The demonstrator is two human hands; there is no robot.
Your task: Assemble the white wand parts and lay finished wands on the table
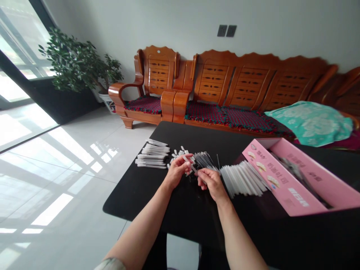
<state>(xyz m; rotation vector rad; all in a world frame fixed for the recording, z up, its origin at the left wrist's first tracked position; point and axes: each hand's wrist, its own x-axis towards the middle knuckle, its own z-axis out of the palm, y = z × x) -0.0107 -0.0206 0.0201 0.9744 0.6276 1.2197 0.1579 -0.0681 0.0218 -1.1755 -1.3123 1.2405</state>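
Note:
Between my two hands, a slim whitish pen slants down to the right. My left hand is closed on its upper end, and my right hand pinches its lower end. Small white caps lie scattered just beyond my left hand. Behind my hands is a bunch of thin dark refills. A row of translucent white tubes lies to the right of my right hand. Stacked white pens rest left of my left hand.
The black table has an open pink box with dark contents at its right. Beyond stand a wooden sofa with a turquoise cloth and a wooden armchair. A potted plant stands at the back left.

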